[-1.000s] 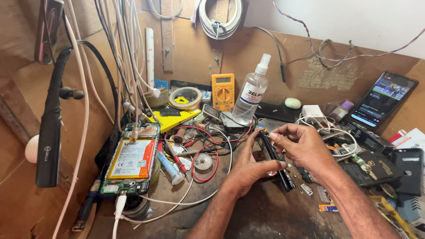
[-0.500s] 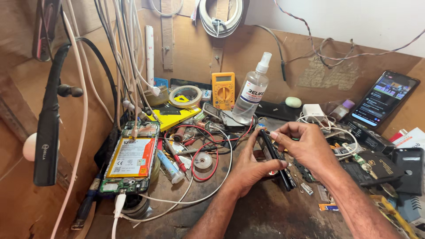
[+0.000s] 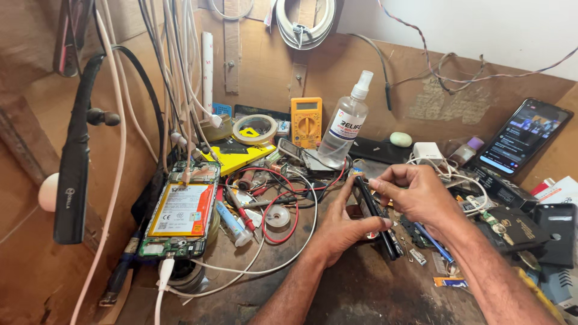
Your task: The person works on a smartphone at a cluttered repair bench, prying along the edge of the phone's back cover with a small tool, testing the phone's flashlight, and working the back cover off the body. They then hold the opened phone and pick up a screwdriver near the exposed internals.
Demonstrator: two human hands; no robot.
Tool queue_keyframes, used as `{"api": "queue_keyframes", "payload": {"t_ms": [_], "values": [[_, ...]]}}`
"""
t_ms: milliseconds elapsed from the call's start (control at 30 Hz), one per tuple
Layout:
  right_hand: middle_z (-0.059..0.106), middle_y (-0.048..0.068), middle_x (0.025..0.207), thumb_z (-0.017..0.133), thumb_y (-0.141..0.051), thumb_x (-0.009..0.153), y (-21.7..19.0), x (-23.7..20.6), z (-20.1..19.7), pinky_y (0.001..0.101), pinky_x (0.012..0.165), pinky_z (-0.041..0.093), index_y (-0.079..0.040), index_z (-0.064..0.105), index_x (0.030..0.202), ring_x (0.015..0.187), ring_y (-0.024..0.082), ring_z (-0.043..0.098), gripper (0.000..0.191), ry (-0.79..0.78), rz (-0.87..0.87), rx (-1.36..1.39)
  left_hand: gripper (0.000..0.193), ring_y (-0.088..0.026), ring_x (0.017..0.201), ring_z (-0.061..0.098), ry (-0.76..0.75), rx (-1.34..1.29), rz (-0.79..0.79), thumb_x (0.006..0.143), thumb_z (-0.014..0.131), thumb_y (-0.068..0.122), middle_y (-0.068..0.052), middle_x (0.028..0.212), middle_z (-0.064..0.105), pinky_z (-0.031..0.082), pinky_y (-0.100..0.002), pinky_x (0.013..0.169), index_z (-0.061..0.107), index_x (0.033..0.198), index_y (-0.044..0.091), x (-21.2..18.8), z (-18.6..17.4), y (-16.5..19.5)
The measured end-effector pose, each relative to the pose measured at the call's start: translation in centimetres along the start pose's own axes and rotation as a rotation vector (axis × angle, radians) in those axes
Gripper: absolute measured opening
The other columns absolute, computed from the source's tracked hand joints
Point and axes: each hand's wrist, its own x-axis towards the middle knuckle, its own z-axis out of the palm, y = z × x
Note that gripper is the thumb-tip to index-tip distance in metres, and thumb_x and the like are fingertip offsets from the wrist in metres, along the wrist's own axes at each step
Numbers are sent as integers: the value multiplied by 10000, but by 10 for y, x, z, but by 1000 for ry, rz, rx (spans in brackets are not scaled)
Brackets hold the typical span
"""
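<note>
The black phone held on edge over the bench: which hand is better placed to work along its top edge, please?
Probably the right hand: its fingertips already pinch the upper edge of the black phone, while the left hand cradles it from below.

A dark, scuffed wooden bench (image 3: 373, 295) fills the lower part of the view, its top worn and stained, and it runs back to a brown board wall (image 3: 397, 78) that rises behind it. On the left a second brown panel (image 3: 36, 138) meets that backing at the bench's far left corner, with white and black cables (image 3: 180, 66) hanging down it. Above the board's slanting top edge a plain white wall (image 3: 481, 30) shows at the upper right, and soft, even light falls over the whole bench.
</note>
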Motion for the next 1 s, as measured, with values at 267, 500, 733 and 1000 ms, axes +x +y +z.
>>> {"api": "queue_keyframes", "payload": {"t_ms": [267,500,733,1000], "values": [[643,11,650,772,-257,866,0,6,-8,245,381,224,-46,723,851,437,53,397,217,-93,116,162,1221,-124,878,693,-18,1,-10,690,825,72,-60,1022,709,590,-301,712,104,1675,121,-1,1,4],[735,74,669,795,-231,820,-26,-13,-7,364,559,489,-15,782,890,573,148,618,228,115,-341,-496,1223,-133,849,684,-19,62,-3,685,839,101,-81,983,711,572,-290,700,119,1674,67,0,-1,0],[754,104,785,769,-255,806,-46,-22,-11,424,647,531,-154,797,947,689,272,718,176,102,-419,-724,1244,-147,872,687,-33,121,12,668,856,131,-97,1019,722,569,-289,709,117,1666,44,7,-1,-2],[765,72,845,745,-216,803,-44,-9,-22,458,692,534,-165,785,925,815,318,716,138,54,-630,-867,1252,-155,901,685,-47,135,-17,658,852,152,-96,1050,710,580,-305,695,114,1664,53,7,-2,3]]}}
